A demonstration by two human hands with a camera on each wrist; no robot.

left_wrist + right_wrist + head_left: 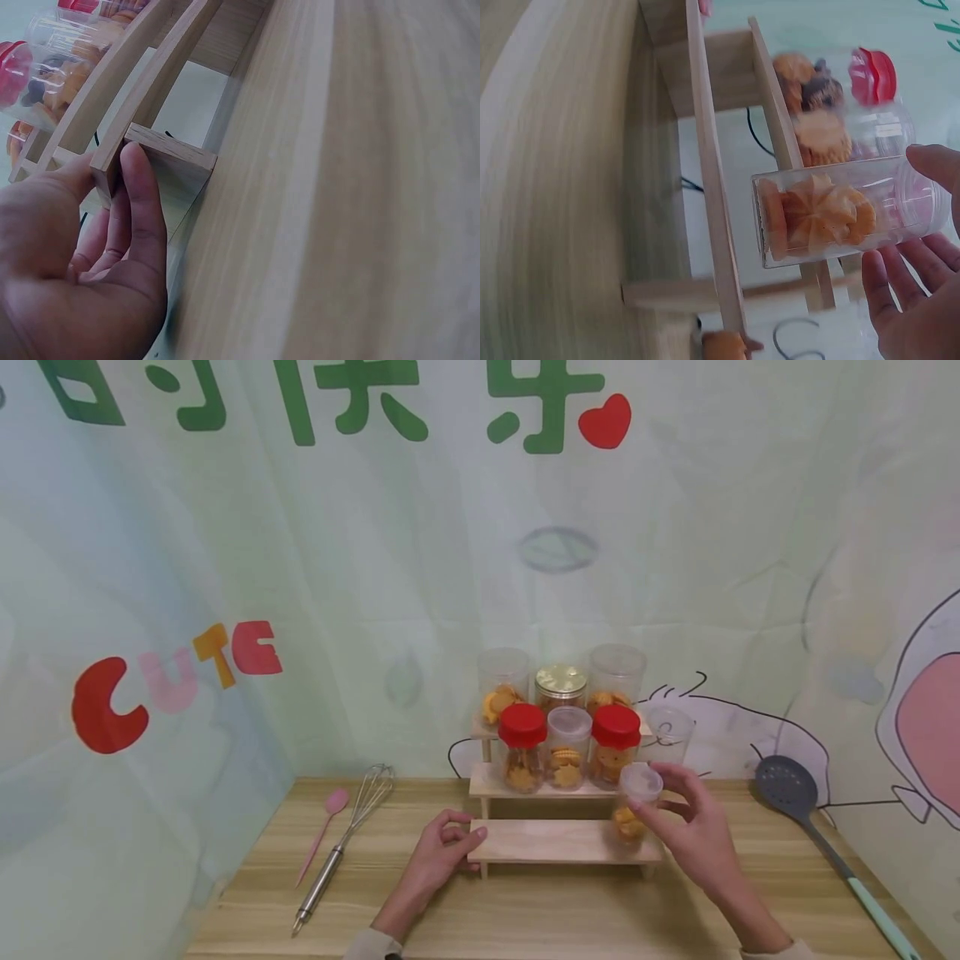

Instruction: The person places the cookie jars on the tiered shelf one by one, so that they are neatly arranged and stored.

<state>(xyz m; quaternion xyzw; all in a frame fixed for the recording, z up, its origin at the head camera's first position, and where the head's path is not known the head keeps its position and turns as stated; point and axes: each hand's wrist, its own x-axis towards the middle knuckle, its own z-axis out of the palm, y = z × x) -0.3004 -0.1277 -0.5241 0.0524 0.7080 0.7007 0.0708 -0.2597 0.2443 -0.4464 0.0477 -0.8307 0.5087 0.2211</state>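
Note:
My left hand [444, 850] grips the left end of the lowest step [555, 841] of a three-tier wooden stand; the left wrist view shows its thumb and fingers [142, 202] around the plank's end. A clear jar of cookies [817, 214] with a translucent lid is in my right hand [693, 831], thumb and fingers around its lid end. In the head view it stands over the lowest step's right end. In the right wrist view a gap shows between its base and the plank. Two red-lidded jars [522, 747] flank a clear-lidded jar [567, 752] on the middle tier.
On the top tier are two clear jars [504, 672] and a gold-lidded jar [561, 681]. Another clear jar [670, 732] shows right of the stand. A whisk [341, 843] and pink spoon [322, 835] lie left; a grey slotted spoon [787, 783] lies right. Printed cloth hangs behind.

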